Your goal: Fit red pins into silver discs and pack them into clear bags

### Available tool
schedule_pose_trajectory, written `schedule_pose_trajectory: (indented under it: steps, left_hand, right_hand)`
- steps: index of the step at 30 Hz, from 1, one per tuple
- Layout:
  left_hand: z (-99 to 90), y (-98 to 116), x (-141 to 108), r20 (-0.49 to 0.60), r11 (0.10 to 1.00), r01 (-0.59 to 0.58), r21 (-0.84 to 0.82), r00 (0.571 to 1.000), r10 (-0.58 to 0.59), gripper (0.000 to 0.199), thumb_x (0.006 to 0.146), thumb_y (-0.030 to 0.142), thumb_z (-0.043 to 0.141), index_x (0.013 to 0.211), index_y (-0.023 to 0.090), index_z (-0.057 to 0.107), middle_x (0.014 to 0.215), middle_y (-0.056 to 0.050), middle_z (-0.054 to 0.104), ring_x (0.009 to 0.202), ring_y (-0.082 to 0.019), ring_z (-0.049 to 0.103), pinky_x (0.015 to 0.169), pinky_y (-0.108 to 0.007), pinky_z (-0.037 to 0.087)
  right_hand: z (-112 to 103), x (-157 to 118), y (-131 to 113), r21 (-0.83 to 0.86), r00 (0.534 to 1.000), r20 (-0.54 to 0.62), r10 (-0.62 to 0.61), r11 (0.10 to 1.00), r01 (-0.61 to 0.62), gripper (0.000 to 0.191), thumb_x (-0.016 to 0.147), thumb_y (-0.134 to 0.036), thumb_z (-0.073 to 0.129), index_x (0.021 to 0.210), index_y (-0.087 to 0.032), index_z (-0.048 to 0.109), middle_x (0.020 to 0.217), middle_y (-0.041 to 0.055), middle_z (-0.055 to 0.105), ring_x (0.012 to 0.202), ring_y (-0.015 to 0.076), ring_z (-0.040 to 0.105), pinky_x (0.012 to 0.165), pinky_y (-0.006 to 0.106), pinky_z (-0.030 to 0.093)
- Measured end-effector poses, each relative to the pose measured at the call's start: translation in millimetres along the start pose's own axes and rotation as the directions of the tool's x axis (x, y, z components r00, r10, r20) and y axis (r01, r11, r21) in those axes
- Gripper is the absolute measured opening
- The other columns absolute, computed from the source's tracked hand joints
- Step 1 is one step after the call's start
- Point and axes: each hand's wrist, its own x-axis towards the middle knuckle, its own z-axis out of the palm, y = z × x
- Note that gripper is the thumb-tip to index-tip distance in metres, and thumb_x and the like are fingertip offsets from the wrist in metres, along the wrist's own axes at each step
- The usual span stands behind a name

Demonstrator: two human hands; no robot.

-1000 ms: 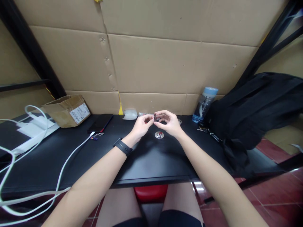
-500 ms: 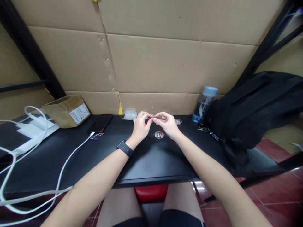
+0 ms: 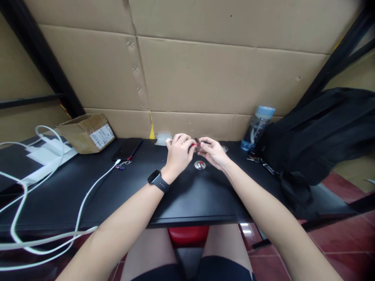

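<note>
Above the black table [image 3: 193,203], the left hand [image 3: 179,154] and right hand [image 3: 215,154] pinch a small disc with red on it [image 3: 197,143] from opposite sides, seemingly to steady it, while a shiny disc [image 3: 200,165] lies nearby.

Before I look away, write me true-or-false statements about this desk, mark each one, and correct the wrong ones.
1. The left grip and right grip meet at one small item. True.
2. The dark watch is on the right wrist. False: the watch is on the left wrist.
3. A shiny round piece with red on it lies on the black desk. True.
4. The blue-lidded bottle is lying on its side. False: the bottle stands upright.
5. The open cardboard box bears a white label. True.
6. The backpack is red. False: the backpack is black.
</note>
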Motion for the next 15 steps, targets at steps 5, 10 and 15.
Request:
schedule_pose_trajectory:
  steps: [5, 10, 15]
  left_hand:
    - [5.0, -1.1, 0.1, 0.044, 0.976, 0.138, -0.17, 0.99, -0.133, 0.01, 0.089, 0.021, 0.065, 0.089, 0.026, 0.073, 0.097, -0.006, 0.076, 0.107, -0.03, 0.062, 0.099, -0.046, 0.031]
    - [14.3, -12.2, 1.1, 0.112, 0.822, 0.31, -0.479, 0.95, -0.293, 0.006, 0.084, 0.026, 0.071, 0.086, 0.025, 0.077, 0.09, -0.003, 0.078, 0.09, -0.024, 0.07, 0.091, -0.038, 0.045]
    - [19.1, -20.5, 1.1, 0.131, 0.764, 0.324, -0.558, 0.943, -0.305, 0.009, 0.081, 0.029, 0.074, 0.085, 0.022, 0.08, 0.093, -0.005, 0.08, 0.092, -0.025, 0.072, 0.091, -0.038, 0.051]
  right_hand:
    - [-0.4, 2.3, 7.5, -0.052, 0.998, -0.041, -0.049, 0.998, 0.047, 0.048, 0.062, -0.043, 0.095, 0.095, -0.023, 0.067, 0.09, 0.0012, 0.075, 0.085, 0.0176, 0.073, 0.077, 0.031, 0.062]
    - [-1.2, 4.3, 10.2, -0.106, 0.994, -0.05, -0.097, 0.99, 0.092, 0.048, 0.059, -0.036, 0.096, 0.096, -0.022, 0.068, 0.103, 0.0043, 0.077, 0.096, 0.0197, 0.074, 0.091, 0.036, 0.06]
    - [-2.7, 5.1, 10.3, -0.142, 0.99, -0.065, -0.122, 0.984, 0.112, 0.049, 0.058, -0.037, 0.096, 0.095, -0.022, 0.068, 0.107, 0.006, 0.077, 0.105, 0.0231, 0.073, 0.098, 0.041, 0.058]
